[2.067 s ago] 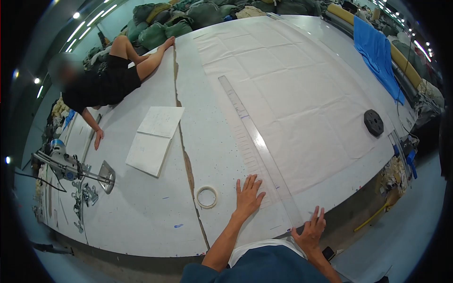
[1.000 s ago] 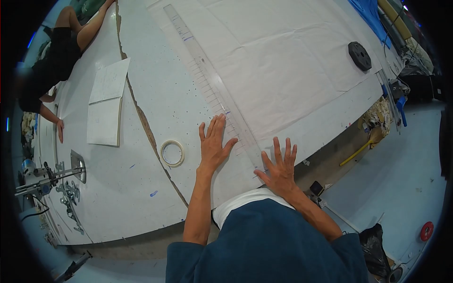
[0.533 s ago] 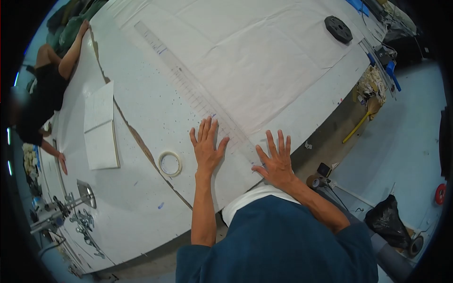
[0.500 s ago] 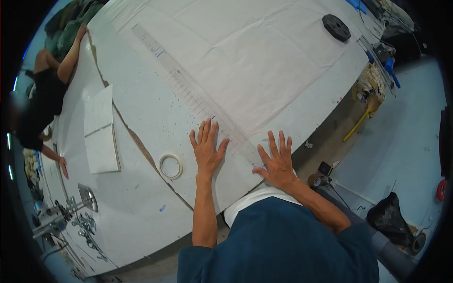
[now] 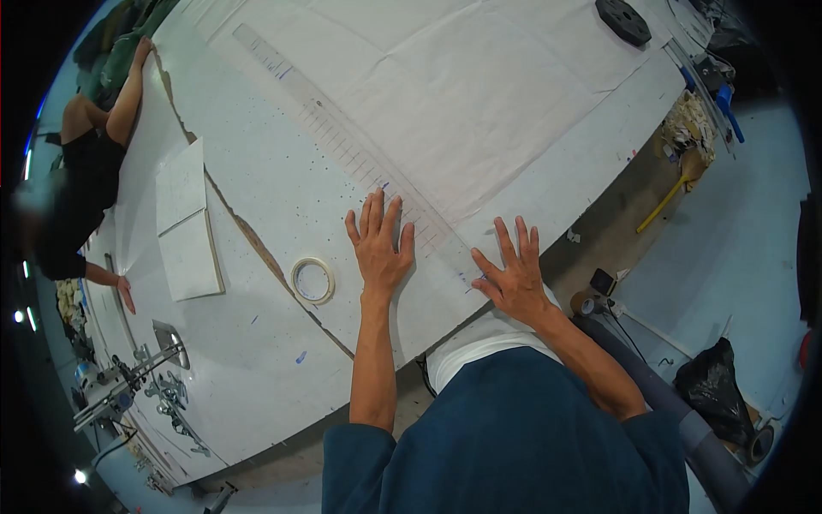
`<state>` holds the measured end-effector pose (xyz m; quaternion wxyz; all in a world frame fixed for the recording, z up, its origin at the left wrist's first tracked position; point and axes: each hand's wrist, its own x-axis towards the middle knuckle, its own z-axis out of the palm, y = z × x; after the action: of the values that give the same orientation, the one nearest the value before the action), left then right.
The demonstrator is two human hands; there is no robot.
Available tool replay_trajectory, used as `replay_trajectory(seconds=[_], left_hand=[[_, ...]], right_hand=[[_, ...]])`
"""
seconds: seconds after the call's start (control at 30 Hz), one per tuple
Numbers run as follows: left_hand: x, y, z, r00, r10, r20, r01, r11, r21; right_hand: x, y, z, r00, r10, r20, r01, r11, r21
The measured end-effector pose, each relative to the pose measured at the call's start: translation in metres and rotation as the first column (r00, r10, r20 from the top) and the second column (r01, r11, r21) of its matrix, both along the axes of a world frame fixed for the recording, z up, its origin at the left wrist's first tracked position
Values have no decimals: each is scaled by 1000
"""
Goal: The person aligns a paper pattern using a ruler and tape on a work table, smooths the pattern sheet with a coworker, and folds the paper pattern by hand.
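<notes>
Right hand (image 5: 519, 286) has drawn its thumb in; ruler (image 5: 323, 108) contact unclear.

The tape roll (image 5: 331, 283) lies left of the ruler (image 5: 351, 144).

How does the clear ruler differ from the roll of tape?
The ruler is long and straight; the tape roll is a ring.
The ruler is see-through with blue marks; the tape roll is cream.
The ruler lies over a pale sheet; the tape roll rests on bare table, beside the left hand.
Both lie flat.
</notes>
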<state>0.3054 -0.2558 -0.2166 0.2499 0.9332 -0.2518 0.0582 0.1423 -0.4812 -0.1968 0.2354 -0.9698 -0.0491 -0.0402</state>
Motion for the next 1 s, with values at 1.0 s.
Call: replay_trajectory(seconds=[1.0], left_hand=[[1, 0, -4, 999, -19, 40, 20, 999, -33]], right_hand=[[-17, 41, -6, 943, -330, 45, 329, 944, 25]])
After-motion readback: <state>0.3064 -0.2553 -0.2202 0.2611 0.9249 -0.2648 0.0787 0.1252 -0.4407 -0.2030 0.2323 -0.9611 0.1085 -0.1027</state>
